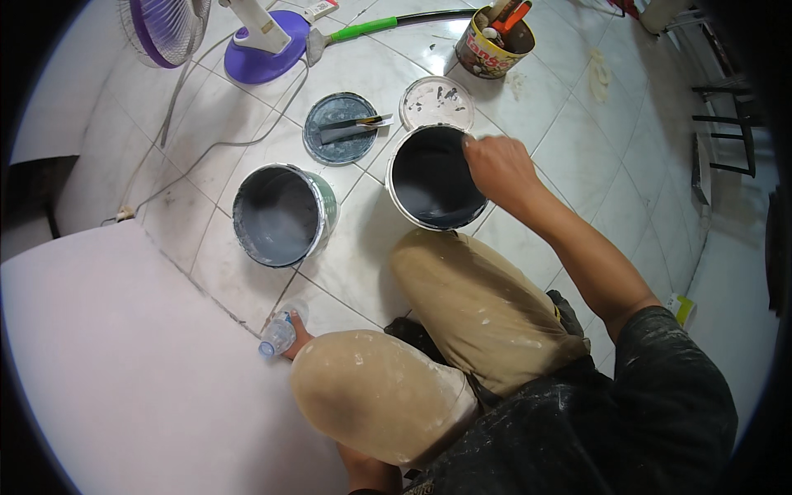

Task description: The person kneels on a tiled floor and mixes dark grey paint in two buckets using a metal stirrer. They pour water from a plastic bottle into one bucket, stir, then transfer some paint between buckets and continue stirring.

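Observation:
My left hand [299, 338] reaches out past my bent left knee, its fingers closed around a clear plastic bottle [279, 334] with a blue cap, held low by the white wall. My right hand [502, 172] is closed at the right rim of a white-rimmed paint bucket [394, 194], dark inside. What its fingertips do inside that rim is hidden. To the left stands a second bucket [327, 206] with grey paint inside and smears on its rim. Behind the buckets lie a paint-covered lid [315, 147] bearing a dark, flat-bladed tool [342, 130] and a pale, spotted lid [437, 101].
A purple-and-white fan [268, 49] stands at the far left, its cable [247, 143] running across the tiles. A green-handled scraper [363, 30] lies behind the lids. A tin of tools [495, 62] stands at the far right. The white wall [124, 346] borders the left side.

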Motion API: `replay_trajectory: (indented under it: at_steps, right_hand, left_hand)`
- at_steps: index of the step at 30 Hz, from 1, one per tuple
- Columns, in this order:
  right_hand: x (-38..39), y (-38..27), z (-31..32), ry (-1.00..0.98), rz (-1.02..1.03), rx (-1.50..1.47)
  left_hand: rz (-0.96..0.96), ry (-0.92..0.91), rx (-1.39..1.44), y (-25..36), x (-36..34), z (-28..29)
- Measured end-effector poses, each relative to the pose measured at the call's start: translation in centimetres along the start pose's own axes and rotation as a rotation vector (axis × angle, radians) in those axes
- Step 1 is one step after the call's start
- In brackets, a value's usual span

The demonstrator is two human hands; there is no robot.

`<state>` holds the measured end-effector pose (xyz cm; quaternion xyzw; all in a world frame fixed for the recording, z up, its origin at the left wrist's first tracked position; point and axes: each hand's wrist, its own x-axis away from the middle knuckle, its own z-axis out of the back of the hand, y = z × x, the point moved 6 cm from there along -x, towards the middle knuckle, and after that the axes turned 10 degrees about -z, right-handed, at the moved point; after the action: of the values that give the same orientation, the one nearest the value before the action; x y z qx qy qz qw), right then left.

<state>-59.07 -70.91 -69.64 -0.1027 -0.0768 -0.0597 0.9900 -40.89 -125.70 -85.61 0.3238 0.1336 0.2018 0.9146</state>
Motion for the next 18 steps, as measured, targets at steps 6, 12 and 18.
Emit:
replay_trajectory:
  at_steps: [6, 12, 18]
  right_hand:
    - [0.9, -1.6, 0.0, 0.109, 0.022, -0.169]
    - [3.2, -1.1, -1.5, -0.218, 0.145, -0.132]
    - [1.4, -0.4, 0.6, -0.071, 0.054, -0.061]
  left_hand:
    - [-0.085, -0.194, 0.027, 2.4, -1.5, -0.8]
    - [-0.114, -0.635, 0.496, 11.5, -1.1, -0.2]
    - [-0.411, -1.099, 0.137, 26.1, -3.8, -1.0]
